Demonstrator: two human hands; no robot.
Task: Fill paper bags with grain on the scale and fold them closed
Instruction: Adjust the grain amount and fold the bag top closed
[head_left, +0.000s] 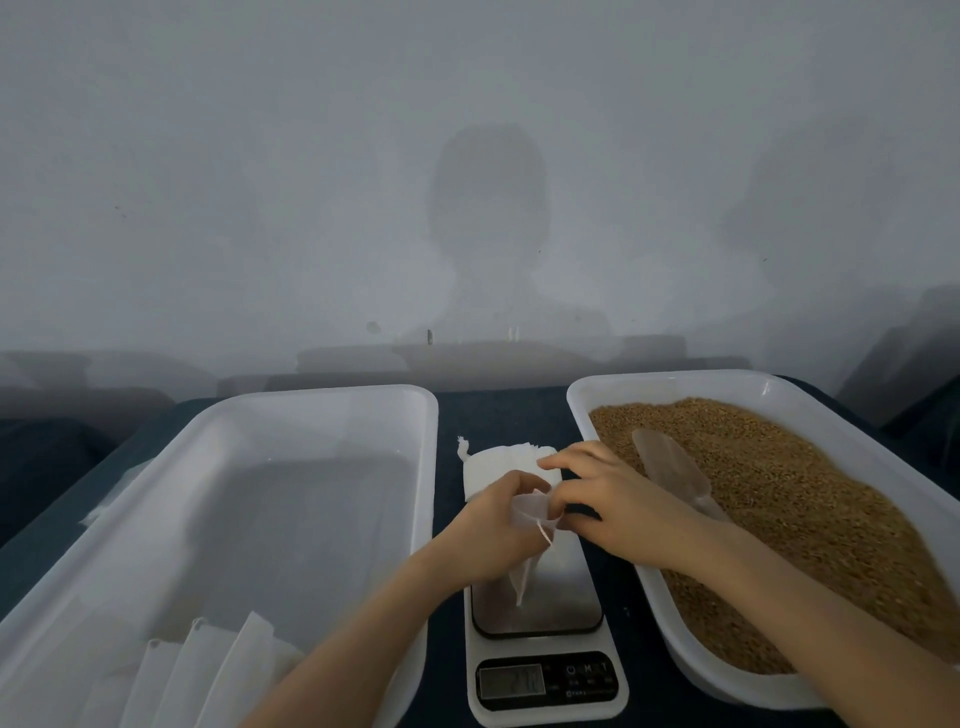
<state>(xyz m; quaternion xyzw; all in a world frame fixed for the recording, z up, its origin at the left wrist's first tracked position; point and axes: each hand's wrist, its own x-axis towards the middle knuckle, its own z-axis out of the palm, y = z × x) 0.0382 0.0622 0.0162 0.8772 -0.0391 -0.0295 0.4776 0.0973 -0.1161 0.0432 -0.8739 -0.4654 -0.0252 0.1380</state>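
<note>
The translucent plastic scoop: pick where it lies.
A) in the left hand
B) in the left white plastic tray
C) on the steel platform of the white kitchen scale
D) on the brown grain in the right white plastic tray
D: the translucent plastic scoop lies on the brown grain in the right white plastic tray, while the left hand grips a small white bag.

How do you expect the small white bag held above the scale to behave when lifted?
Probably floppy: the bag sags limply below the left hand. Likely very light, as it looks thin, translucent and empty.
</note>
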